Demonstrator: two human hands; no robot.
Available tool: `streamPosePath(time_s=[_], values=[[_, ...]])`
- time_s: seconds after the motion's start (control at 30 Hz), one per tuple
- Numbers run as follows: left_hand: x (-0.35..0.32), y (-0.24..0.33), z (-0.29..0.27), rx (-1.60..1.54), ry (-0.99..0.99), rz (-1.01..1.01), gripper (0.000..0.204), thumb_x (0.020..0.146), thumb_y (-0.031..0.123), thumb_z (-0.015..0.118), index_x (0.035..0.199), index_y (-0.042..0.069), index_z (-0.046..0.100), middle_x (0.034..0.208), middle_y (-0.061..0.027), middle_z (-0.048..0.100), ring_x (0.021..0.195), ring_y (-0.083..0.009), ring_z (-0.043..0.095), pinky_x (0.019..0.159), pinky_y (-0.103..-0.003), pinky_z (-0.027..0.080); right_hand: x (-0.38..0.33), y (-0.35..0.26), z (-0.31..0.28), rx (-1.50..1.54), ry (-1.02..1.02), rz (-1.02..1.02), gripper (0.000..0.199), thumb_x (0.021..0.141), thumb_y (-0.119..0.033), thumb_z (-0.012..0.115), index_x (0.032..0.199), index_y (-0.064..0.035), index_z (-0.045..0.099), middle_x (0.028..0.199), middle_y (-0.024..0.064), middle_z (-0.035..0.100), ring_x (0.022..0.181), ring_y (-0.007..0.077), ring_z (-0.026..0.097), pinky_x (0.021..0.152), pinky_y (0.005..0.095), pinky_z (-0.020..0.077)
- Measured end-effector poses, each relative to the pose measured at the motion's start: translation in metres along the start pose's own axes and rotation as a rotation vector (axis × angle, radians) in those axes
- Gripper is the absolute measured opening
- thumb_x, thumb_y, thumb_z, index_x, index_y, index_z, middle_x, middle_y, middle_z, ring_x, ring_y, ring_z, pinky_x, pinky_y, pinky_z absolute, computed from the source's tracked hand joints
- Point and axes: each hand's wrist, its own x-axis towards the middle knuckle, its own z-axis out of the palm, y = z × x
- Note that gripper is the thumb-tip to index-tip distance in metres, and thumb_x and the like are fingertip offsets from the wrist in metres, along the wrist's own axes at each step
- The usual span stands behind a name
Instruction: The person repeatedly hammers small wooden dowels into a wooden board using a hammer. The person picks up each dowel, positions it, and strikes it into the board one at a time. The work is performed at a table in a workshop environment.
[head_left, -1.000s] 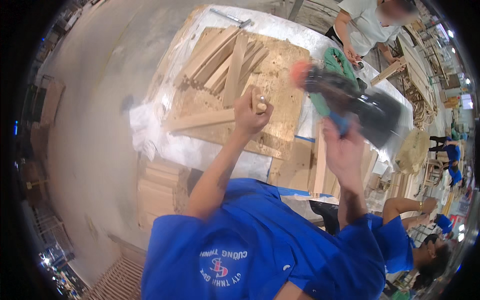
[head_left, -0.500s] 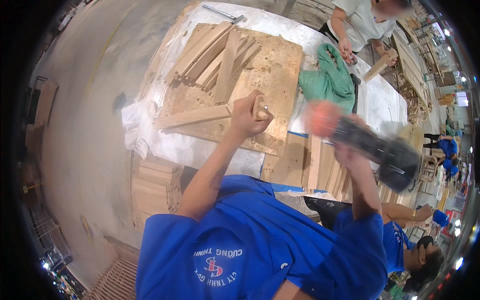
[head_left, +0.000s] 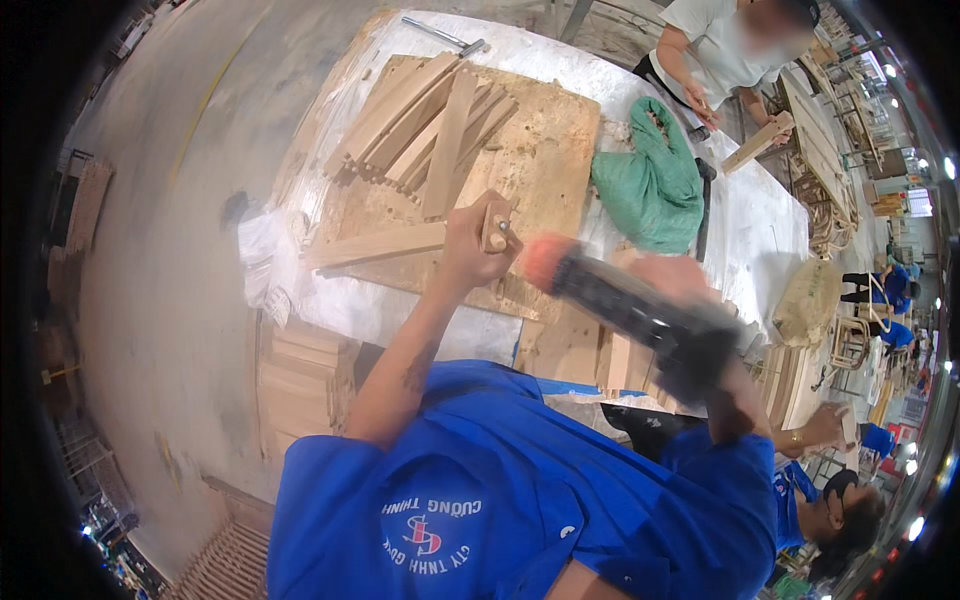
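My left hand [head_left: 470, 250] is closed round a short wooden piece [head_left: 493, 222] held over a plywood board [head_left: 548, 150]. A small metal fastener end shows on that piece's face. Beside this fist, a longer wooden slat [head_left: 385, 245] reaches left across the board; whether the two pieces are joined, I cannot tell. In my right hand [head_left: 675, 275], blurred by motion, is a black cordless driver [head_left: 635, 315] with an orange nose. The nose points at the fastener, a small gap apart. More wooden slats [head_left: 400, 120] lie heaped on the board's far left.
A green sack [head_left: 655, 195] lies right of the board. At the table's far edge rests a hammer [head_left: 445, 37]. Stacked wood [head_left: 305, 375] stands below the near left edge. Across the table, a person in white [head_left: 705, 45] holds a wooden piece; another in blue sits at right.
The driver has swung left, bringing its orange nose close to the piece in my left hand. My left hand has shifted slightly left, and the view has moved a little.
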Motion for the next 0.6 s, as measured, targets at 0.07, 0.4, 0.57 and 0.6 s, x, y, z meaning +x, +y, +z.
streamPosePath(time_s=[0.07, 0.4, 0.57, 0.6], values=[[0.007, 0.000, -0.001, 0.042, -0.012, 0.182, 0.018, 0.073, 0.011, 0.068, 0.083, 0.003, 0.055, 0.065, -0.0062, 0.052, 0.057, -0.0172, 0.050, 0.056, -0.031, 0.041, 0.026, 0.005, 0.013, -0.116, -0.014, -0.039, 0.029, 0.088, -0.026, 0.065, 0.108, -0.0110, 0.050, 0.077, 0.0182, 0.064, 0.070, 0.0418, 0.063, 0.063, 0.0527, 0.0492], [0.004, -0.003, 0.001, 0.064, 0.053, 0.125, 0.018, 0.073, 0.011, 0.067, 0.088, 0.003, 0.058, 0.066, -0.0075, 0.055, 0.058, -0.0152, 0.056, 0.056, -0.031, 0.045, 0.037, 0.003, 0.014, -0.017, 0.068, -0.135, 0.029, 0.083, -0.022, 0.070, 0.103, -0.0071, 0.056, 0.071, 0.0199, 0.062, 0.064, 0.0446, 0.059, 0.058, 0.0507, 0.0489], [-0.012, -0.017, -0.005, 0.058, 0.000, -0.006, 0.028, 0.071, 0.009, 0.068, 0.097, 0.001, 0.063, 0.066, -0.0076, 0.055, 0.057, -0.0196, 0.057, 0.057, -0.033, 0.046, 0.014, -0.013, -0.002, 0.077, 0.443, -0.342, 0.024, 0.089, -0.018, 0.070, 0.106, -0.0024, 0.065, 0.083, 0.0156, 0.067, 0.072, 0.0349, 0.065, 0.065, 0.0417, 0.0508], [-0.008, -0.016, -0.010, 0.090, -0.004, 0.050, 0.027, 0.071, 0.009, 0.068, 0.096, 0.001, 0.063, 0.067, -0.0079, 0.055, 0.057, -0.0199, 0.057, 0.057, -0.033, 0.047, 0.007, -0.018, -0.002, 0.112, 0.441, -0.316, 0.025, 0.089, -0.017, 0.070, 0.108, -0.0014, 0.066, 0.085, 0.0153, 0.068, 0.075, 0.0335, 0.066, 0.068, 0.0398, 0.0517]])
